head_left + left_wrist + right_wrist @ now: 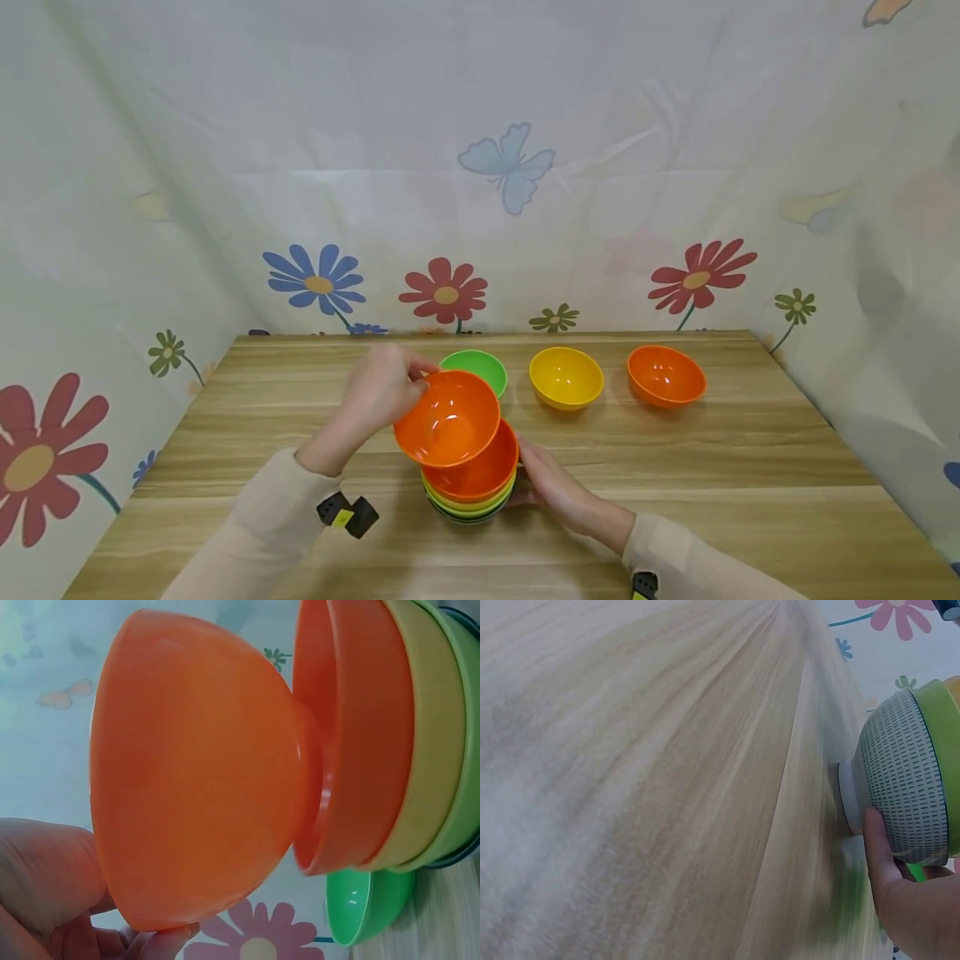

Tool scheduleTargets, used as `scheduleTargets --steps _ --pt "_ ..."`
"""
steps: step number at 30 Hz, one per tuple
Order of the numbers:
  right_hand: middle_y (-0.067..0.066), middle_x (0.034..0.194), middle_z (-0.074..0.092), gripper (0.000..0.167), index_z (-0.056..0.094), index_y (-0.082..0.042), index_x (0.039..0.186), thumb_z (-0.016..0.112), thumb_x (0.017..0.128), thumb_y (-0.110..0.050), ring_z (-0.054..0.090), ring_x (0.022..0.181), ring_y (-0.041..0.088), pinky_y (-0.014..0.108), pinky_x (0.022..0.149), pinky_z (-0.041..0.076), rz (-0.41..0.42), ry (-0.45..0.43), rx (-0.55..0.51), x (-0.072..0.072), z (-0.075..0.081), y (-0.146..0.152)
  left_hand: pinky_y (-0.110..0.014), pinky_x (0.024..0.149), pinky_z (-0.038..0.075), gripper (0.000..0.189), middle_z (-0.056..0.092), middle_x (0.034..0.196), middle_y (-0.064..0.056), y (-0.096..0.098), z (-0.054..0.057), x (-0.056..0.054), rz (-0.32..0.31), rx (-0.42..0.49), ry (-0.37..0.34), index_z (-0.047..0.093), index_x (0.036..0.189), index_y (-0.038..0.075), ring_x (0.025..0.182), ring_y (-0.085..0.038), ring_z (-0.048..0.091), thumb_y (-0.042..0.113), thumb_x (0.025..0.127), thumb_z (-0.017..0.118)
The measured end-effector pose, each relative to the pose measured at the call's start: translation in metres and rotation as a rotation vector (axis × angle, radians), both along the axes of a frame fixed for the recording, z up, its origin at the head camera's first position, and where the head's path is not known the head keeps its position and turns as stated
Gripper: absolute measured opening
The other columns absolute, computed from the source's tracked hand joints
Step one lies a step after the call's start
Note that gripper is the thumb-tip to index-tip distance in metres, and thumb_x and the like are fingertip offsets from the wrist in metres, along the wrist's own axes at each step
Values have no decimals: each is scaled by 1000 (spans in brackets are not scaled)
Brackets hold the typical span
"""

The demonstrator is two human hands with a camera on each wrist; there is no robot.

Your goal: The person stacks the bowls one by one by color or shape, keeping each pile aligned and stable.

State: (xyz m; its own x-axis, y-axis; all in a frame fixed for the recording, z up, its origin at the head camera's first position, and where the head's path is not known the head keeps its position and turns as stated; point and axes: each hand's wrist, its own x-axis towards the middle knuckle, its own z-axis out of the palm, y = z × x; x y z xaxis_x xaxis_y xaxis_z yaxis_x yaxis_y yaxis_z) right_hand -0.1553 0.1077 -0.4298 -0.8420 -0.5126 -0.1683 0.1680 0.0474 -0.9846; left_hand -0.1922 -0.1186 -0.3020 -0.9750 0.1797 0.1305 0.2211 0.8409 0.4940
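Note:
In the head view my left hand (384, 385) pinches the rim of an orange bowl (450, 417), tilted over a stack of nested bowls. The left wrist view shows this held bowl (187, 772) side-on, its base overlapping the mouth of the stack's top orange bowl (375, 742). Below that come a yellow bowl (439, 735), a light green bowl (939, 742) and a white bowl with dark dashes (904, 776) at the bottom, standing on the table. My right hand (562, 492) rests against the stack's right side, fingers fairly straight, one fingertip low on the dashed bowl.
Behind the stack stands a green bowl (480, 367), partly hidden by the held one. A yellow bowl (566, 379) and another orange bowl (666, 377) stand to its right along the back of the wooden table (750, 500). A flowered cloth (570, 233) hangs behind.

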Motion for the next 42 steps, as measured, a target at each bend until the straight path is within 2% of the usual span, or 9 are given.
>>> scheduleTargets --steps 3,8,13,23,36,42 --pt "25 134 41 67 23 1 143 19 99 -48 52 112 26 44 85 51 1 -2 1 0 0 0 -20 48 47 22 66 75 -3 4 -3 1 0 12 -21 74 95 12 62 -15 55 2 79 63" --pt "26 130 44 60 24 5 141 16 102 -40 54 108 24 43 84 52 -3 4 -5 1 -1 -1 -20 47 46 22 64 74 -3 10 -10 1 -11 10 -53 74 95 12 61 -15 53 1 79 64" --pt "25 129 45 62 26 6 140 19 101 -42 54 106 23 43 83 52 -9 6 -8 1 -2 0 -20 47 45 22 63 73 -2 12 -16 1 -23 11 -49 74 94 12 62 -16 51 0 78 65" --pt "26 135 39 66 24 5 141 21 100 -46 50 113 25 43 84 52 -9 12 2 0 -1 -1 -21 46 44 21 61 69 -1 15 -25 2 -47 22 -44 75 91 12 59 -15 50 0 77 65" --pt "27 134 41 62 25 4 141 23 101 -42 54 106 22 44 83 52 -7 23 -26 0 0 -2 -21 48 43 21 60 72 0 18 -33 -1 -50 0 -50 75 91 14 63 -16 50 2 77 66" --pt "26 136 40 61 25 4 141 23 101 -42 52 111 24 43 83 52 1 31 -14 0 0 -1 -21 48 42 21 62 72 1 19 -34 -1 -47 -14 -47 75 90 15 63 -15 51 2 77 66"
